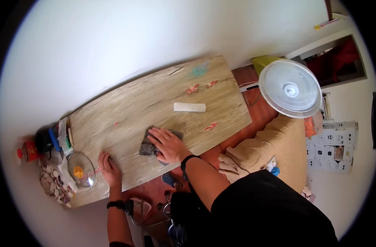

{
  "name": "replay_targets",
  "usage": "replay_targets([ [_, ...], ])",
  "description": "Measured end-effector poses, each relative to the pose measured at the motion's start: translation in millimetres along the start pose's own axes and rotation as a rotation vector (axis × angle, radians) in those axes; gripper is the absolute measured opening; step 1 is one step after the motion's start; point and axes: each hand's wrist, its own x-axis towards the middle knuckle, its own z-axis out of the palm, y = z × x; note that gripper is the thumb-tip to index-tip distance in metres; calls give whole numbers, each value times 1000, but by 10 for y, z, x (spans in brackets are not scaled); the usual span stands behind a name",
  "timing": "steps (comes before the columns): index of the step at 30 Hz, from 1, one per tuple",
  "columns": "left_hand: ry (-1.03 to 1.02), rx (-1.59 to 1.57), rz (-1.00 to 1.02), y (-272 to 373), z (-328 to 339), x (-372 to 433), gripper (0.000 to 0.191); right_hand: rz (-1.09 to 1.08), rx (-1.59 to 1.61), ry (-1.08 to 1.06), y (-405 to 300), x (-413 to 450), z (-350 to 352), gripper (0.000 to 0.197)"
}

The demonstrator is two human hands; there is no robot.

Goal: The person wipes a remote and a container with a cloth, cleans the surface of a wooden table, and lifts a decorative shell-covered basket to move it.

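My right hand (168, 145) presses a dark grey cloth (148, 146) flat onto a wood-grain table (129, 108), fingers spread over it. Near the table's front edge my left hand (108, 168) rests on the surface with nothing visible in it; its fingers are slightly curled. A white oblong object (189, 107) lies to the right of the cloth. Red-and-white scraps (192, 89) lie beyond it, with another such scrap (211, 126) nearer the right edge. At the far right corner is a translucent teal item (199, 70). A small red bit (116, 123) lies left of the cloth.
A round glass lid (81, 169), a pile of shells (53, 185), a black mug (44, 141) and a red container (30, 151) crowd the table's left end. Beyond the right end stands a fan (290, 89), beside furniture under a tan cover (277, 145). A wall runs along the back.
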Motion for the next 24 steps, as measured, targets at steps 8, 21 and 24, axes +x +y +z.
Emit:
replay_targets([
  [8, -34, 38, 31, 189, 75, 498, 11, 14, 11, -12, -41, -50, 15, 79],
  [21, -346, -338, 159, 1710, 1411, 1805, 11, -7, 15, 24, 1, -33, -13, 71],
  [24, -291, -340, 86, 1774, 1813, 1904, 12, -3, 56, 1, 24, -36, 61, 64],
])
